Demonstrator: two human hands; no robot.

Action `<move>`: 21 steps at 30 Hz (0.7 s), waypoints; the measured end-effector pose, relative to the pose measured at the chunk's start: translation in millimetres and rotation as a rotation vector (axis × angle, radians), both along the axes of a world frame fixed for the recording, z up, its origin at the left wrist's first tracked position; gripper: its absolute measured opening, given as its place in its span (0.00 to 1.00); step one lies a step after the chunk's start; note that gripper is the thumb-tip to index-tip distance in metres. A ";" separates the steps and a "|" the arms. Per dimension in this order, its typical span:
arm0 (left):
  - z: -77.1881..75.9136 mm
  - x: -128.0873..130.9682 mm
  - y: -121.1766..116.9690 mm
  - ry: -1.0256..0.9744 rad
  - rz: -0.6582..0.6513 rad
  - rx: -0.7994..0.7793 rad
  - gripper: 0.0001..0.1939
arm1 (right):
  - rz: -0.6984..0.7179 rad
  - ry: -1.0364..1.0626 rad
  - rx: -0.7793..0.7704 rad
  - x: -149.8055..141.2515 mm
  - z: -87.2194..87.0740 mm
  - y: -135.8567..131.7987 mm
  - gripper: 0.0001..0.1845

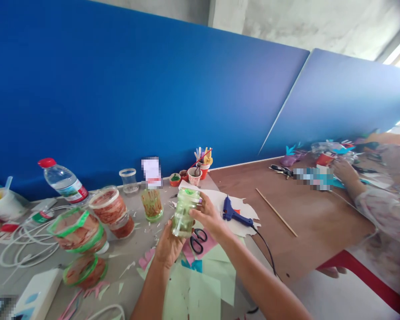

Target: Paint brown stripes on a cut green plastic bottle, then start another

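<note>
A clear, green-tinted plastic jar [183, 218] is held up between my two hands over the table. My left hand [168, 246] cups its lower left side. From the right, my right hand [206, 214] grips its upper part, fingers wrapped behind. Below lie black-handled scissors [197, 243] on pink paper, with pale green sheets [200, 284] under them. Just right of my right hand, a blue glue gun [235, 213] rests on cut white paper [216, 198]. A jar streaked with brown and green paint [152, 205] stands to the left.
Brown-painted containers with green rims [78, 231], a red-capped water bottle [65, 181] and white cable coils [18, 249] crowd the left. Paint pots [175, 178] and a cup of brushes [203, 169] stand at the back. Rightward lies a wooden stick [276, 212]; another person's hand [345, 175] is farther right.
</note>
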State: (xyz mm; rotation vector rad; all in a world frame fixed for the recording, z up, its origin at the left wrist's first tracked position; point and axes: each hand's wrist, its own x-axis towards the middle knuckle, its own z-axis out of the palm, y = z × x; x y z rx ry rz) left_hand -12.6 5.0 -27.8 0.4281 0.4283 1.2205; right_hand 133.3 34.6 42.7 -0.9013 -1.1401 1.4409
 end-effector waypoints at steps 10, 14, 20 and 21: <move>17.6 12.3 -5.2 0.135 0.099 0.019 0.36 | -0.049 0.138 0.040 5.8 -2.6 5.2 0.42; 19.6 13.2 -3.7 0.219 0.148 -0.039 0.39 | -0.128 0.122 0.111 24.3 0.6 11.5 0.35; 17.4 17.9 -4.3 0.464 0.298 -0.190 0.46 | -0.121 0.131 0.115 30.0 -11.7 17.5 0.32; 16.4 18.5 -4.4 0.492 0.314 -0.195 0.48 | -0.112 0.146 0.120 28.4 -14.0 17.5 0.31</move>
